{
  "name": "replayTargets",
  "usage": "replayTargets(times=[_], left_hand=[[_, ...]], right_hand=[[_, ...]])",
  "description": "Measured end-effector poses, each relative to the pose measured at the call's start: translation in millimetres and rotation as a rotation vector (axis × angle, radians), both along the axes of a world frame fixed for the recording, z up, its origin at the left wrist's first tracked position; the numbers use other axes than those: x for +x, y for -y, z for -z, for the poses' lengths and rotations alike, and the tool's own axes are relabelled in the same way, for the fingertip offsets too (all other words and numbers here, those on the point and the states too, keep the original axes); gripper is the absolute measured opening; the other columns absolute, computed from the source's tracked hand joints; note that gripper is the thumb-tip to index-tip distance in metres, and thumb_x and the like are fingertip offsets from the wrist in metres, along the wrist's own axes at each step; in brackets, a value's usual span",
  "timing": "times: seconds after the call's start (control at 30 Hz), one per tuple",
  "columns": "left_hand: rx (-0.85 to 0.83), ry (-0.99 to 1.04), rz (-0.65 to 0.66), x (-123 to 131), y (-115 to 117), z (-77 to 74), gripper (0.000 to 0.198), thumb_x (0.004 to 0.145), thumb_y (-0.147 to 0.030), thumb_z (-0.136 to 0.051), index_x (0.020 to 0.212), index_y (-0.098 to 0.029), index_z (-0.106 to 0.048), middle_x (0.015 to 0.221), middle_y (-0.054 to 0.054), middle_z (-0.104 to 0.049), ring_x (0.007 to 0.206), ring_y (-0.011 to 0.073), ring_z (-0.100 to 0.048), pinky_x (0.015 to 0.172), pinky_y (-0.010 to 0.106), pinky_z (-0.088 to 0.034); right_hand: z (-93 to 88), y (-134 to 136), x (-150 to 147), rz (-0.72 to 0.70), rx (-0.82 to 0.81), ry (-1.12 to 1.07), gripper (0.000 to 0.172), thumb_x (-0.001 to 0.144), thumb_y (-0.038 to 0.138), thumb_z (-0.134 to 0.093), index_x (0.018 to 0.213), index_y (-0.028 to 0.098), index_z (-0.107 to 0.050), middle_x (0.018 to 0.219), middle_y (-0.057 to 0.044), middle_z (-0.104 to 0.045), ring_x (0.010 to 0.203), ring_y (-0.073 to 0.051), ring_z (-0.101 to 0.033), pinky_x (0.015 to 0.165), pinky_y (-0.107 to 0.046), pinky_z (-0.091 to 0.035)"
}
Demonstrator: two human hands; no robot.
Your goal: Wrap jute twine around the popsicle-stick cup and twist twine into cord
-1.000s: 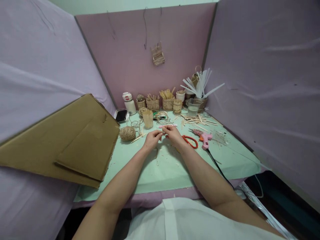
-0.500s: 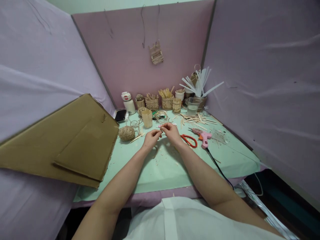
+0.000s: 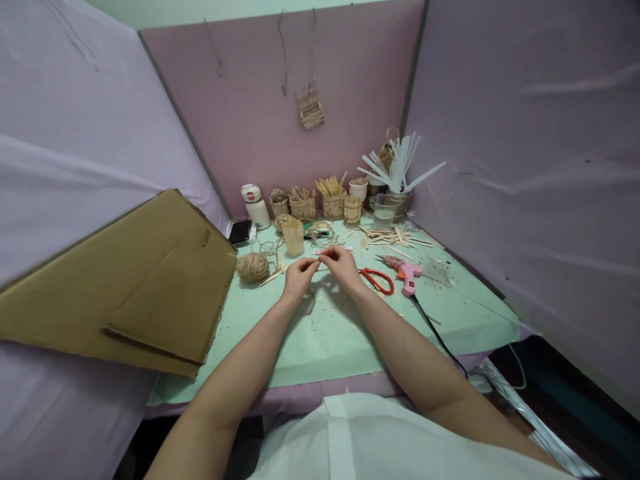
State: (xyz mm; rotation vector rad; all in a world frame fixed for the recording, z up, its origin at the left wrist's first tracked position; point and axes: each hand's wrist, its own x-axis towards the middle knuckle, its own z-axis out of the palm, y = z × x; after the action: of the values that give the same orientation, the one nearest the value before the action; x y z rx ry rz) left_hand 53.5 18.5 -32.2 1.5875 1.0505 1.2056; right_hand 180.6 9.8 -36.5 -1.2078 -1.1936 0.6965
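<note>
Over the middle of the table, my left hand (image 3: pixel 299 279) and my right hand (image 3: pixel 341 267) meet with fingers pinched at the tips. A thin tan strand of twine (image 3: pixel 313 304) curves down beneath my left hand; its upper part is hidden by the fingers. Red-handled scissors (image 3: pixel 379 281) lie just right of my right hand, their blades partly covered by it. Behind the hands stands a pale cup-shaped piece of wooden strips (image 3: pixel 293 238). A ball of twine (image 3: pixel 253 267) rests to the left of my left hand.
A pink glue gun (image 3: pixel 409 275) with a black cord lies at right. Loose wooden sticks (image 3: pixel 387 237), stick-filled baskets (image 3: pixel 333 205), a white bottle (image 3: pixel 257 208) and a plastic cup (image 3: pixel 385 212) line the back. Large cardboard (image 3: pixel 165 280) leans at left; a phone (image 3: pixel 241 231) lies behind it.
My hands stay pinched together, with the fingertips shifted very slightly. The whole view has moved a little; the things on the table have stayed in place.
</note>
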Motion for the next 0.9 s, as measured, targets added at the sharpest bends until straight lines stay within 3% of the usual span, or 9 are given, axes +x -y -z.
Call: replayTargets(times=[0.5,0.9], left_hand=[[0.068,-0.008,-0.045,-1.0,-1.7,2.1,0.014,0.069,-0.029,-0.061,0.066,-0.016,-0.066,0.066,0.001,-0.063,0.067,0.0143,-0.054,0.068,0.026,-0.041],[-0.069,0.153,-0.026,0.9,-1.9,2.2,0.013,0.064,-0.028,-0.066,0.069,-0.016,-0.064,0.064,0.0,-0.058,0.062,0.0114,-0.049,0.061,0.024,-0.037]], right_hand=[[6.9,-4.7,-1.0,-0.074,-0.025,-0.006,0.017,0.07,0.034,-0.056,0.072,0.017,-0.061,0.07,-0.001,-0.062,0.068,-0.014,-0.055,0.067,-0.027,-0.043],[2.7,-2.7,-0.6,-0.076,-0.026,0.099,0.018,0.075,0.034,-0.052,0.071,0.017,-0.058,0.068,0.0,-0.058,0.066,-0.014,-0.05,0.063,-0.026,-0.038]])
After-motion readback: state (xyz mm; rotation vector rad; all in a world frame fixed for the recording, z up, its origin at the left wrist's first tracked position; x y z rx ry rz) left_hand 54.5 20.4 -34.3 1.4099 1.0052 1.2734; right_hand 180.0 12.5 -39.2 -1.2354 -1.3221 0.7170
